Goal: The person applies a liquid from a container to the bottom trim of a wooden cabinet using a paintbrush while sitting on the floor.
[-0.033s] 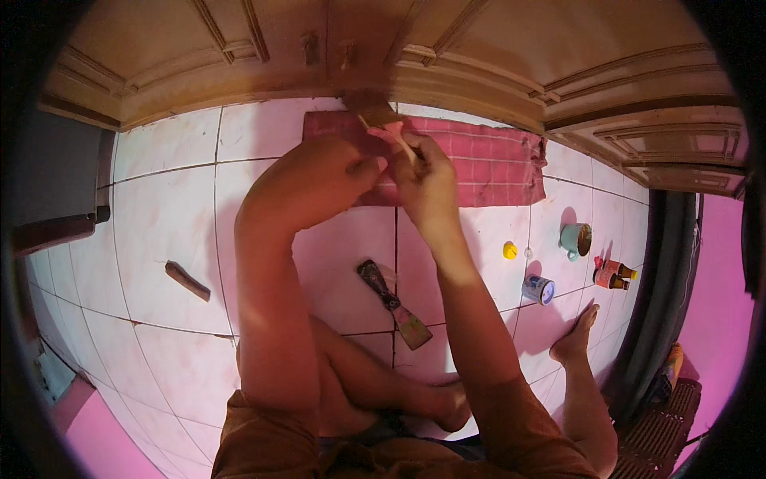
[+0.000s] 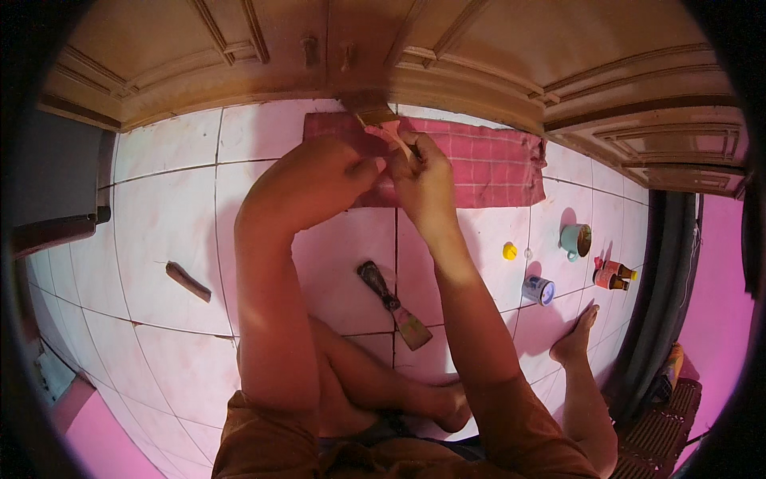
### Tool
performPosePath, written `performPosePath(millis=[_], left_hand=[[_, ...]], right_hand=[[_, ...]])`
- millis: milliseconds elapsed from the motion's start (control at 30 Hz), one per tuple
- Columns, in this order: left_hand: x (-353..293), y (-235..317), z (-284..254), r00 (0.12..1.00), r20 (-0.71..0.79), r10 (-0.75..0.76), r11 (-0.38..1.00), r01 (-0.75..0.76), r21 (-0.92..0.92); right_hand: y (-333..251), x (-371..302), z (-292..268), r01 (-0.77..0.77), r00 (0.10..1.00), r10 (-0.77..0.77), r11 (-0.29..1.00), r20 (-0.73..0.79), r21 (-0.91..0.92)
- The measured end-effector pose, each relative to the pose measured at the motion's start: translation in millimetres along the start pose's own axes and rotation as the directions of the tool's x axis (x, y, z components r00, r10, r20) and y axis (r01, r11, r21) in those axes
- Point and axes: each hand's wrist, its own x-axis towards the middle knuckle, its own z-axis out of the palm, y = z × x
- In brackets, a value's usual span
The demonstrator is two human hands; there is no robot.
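— Brush?
— At twelve o'clock, bristles up against the bottom rail of the wooden door, handle slanting down toward the body.

— Grip?
— Right hand pinched tight round the handle. Left hand curled in from nine o'clock, fingertips meeting the handle just beside the right. Truly clamped or only steadying: cannot tell.

— Under the brush?
— Red checked cloth, spread along the foot of the door from twelve toward two o'clock, touching the threshold and covering the pale tiled floor there.

— Further out?
— Scraper flat on the tiles near the centre, untouched. At three o'clock a yellow cap, an opened small tin, a mug and two little bottles, near each other and well apart from the hands. At nine o'clock a short stick of wood lying alone.

— How far along, by the look of it?
— Probably mid-job: cloth laid, tin opened, scraper set aside, brush at the wood. Hard to judge the coat itself; no clear wet or fresh patch to make out on the door. Most of the brushing likely left, plus the clearing up of tin, cap and cloth.
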Motion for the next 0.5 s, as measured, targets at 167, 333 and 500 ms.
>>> performPosePath(millis=[167,333,500], left_hand=[[-2.1,4.7,-8.2,0.999,0.022,-0.049,0.997,0.047,0.061],[3.4,3.1,3.5,0.999,-0.005,-0.043,0.998,0.043,0.039],[7.5,3.9,7.7,0.998,0.062,-0.026,0.992,0.018,0.126]], right_hand=[[24.9,13.9,-39.7,-0.049,0.981,0.037,0.997,-0.19,-0.055],[39.7,-3.4,-68.6,-0.006,0.951,0.01,1.0,-0.308,0.013],[14.2,-9.5,-22.3,0.003,1.0,-0.003,0.999,0.009,0.054]])
